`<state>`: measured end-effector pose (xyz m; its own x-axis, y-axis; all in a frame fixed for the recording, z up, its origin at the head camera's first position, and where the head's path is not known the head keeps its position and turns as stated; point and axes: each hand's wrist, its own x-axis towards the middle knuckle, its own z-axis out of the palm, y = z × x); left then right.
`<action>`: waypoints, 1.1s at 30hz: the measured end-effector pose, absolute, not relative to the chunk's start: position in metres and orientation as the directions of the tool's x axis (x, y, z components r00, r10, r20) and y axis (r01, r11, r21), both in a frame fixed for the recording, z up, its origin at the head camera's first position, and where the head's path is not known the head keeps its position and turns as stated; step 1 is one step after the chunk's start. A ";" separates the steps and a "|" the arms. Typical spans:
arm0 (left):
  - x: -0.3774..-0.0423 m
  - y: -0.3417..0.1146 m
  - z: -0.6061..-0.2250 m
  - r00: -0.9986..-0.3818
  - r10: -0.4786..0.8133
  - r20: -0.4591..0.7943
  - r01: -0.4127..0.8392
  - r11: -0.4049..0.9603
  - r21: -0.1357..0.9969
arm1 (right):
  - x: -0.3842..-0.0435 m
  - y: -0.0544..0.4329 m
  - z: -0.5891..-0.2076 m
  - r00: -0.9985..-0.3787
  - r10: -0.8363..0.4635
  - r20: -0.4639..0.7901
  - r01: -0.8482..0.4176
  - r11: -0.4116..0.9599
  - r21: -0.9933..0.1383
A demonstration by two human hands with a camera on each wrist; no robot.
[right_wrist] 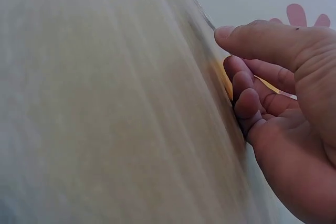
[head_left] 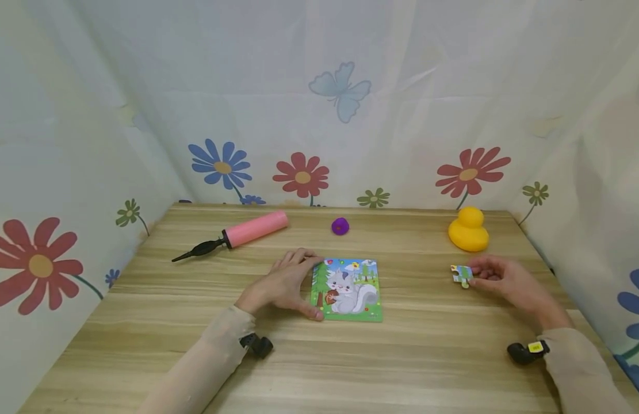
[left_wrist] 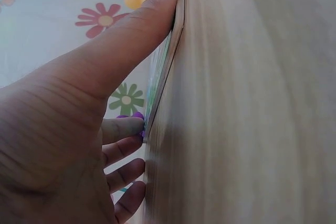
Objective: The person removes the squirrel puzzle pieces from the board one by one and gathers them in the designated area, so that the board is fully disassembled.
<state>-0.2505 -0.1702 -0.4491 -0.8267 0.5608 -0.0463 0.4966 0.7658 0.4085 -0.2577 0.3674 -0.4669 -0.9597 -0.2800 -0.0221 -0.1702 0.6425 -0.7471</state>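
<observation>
While a squirrel board (head_left: 347, 290) on the wooden table (head_left: 397, 368) is touched at its nine o'clock edge by the left hand (head_left: 287, 286), whose thumb and fingers are spread apart, a puzzle piece (head_left: 462, 276) at the board's three o'clock is clamped between thumb and fingers of the right hand (head_left: 507, 282). From the board, a yellow duck (head_left: 469, 231) is seen at two o'clock, a purple toy (head_left: 340, 226) at twelve, a pink pump (head_left: 256, 229) at ten.

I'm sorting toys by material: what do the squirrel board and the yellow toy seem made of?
Squirrel board: probably printed wood or card; its edge looks brown. Yellow toy: perhaps smooth plastic or rubber, from its rounded, evenly coloured surface.
</observation>
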 end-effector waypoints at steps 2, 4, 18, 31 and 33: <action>-0.250 -0.170 -0.450 -0.829 0.557 -0.046 0.493 0.767 0.411 | -0.259 0.367 -0.469 -0.960 -0.280 -0.014 -0.179 0.651 -0.737; -0.250 -0.170 -0.450 -0.830 0.556 -0.045 0.492 0.767 0.411 | -0.259 0.367 -0.469 -0.960 -0.280 -0.007 -0.187 0.660 -0.727; -0.248 -0.170 -0.451 -0.829 0.557 -0.040 0.491 0.761 0.424 | -0.255 0.362 -0.471 -0.954 -0.298 0.033 -0.223 0.629 -0.745; -0.248 -0.169 -0.447 -0.823 0.566 -0.042 0.501 0.759 0.416 | -0.256 0.362 -0.471 -0.960 -0.280 0.010 -0.197 0.649 -0.735; -0.248 -0.169 -0.446 -0.823 0.567 -0.043 0.501 0.758 0.418 | -0.255 0.362 -0.470 -0.961 -0.276 0.008 -0.192 0.647 -0.738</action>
<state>-0.2481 -0.1689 -0.4461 -0.8226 0.5671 -0.0426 0.5009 0.7579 0.4179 -0.2554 0.3618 -0.4704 -0.9611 -0.2760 0.0079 -0.1919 0.6470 -0.7379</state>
